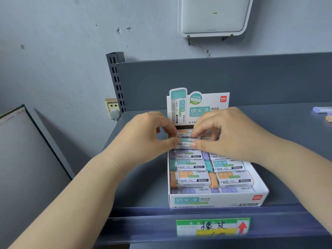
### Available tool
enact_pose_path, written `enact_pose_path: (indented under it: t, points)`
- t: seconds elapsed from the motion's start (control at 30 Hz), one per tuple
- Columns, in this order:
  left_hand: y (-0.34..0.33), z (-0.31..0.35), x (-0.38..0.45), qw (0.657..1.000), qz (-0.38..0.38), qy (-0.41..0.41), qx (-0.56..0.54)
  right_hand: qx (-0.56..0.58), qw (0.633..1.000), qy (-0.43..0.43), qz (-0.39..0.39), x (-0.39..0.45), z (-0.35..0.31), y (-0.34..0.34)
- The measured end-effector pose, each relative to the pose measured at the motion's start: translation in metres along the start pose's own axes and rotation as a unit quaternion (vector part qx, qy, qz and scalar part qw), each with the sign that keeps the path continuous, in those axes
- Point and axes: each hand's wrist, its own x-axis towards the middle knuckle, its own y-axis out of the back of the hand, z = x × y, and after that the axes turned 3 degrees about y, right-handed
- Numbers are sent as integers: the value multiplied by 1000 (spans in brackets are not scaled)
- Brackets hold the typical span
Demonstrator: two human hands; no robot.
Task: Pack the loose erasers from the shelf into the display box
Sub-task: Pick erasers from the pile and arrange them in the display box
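Note:
A white display box point(215, 200) with a printed back card stands on the grey shelf point(143, 186). Rows of wrapped erasers in purple, green and orange point(194, 178) lie in it. Over the far rows, my left hand point(147, 139) and my right hand point(228, 135) together pinch one wrapped green eraser point(186, 139) with a barcode side up, each hand at one end. Two loose erasers, a purple one point(321, 109) and an orange one point(329, 118), lie at the shelf's far right.
The shelf's back panel point(233, 78) rises just behind the box. A green and yellow price label point(212, 227) sits on the front rail. A wall socket point(112, 106), a board at the left point(27, 150) and a white wall device point(213, 15) are nearby.

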Motion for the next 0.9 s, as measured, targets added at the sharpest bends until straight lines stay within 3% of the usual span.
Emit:
enact_pose_path:
  t: [0.4, 0.53, 0.7, 0.9]
  points:
    - [-3, -3, 1, 999, 24, -20, 37, 3, 1000, -7, 12, 2, -6, -5]
    - [2, 4, 1, 995, 57, -50, 60, -13, 999, -15, 50, -3, -3, 5]
    - [6, 36, 6, 973, 105, -108, 173, -127, 987, -25, 92, -23, 4, 30]
    - [-19, 105, 14, 945, 103, -167, 261, -310, 948, -36, 62, -73, 22, 69]
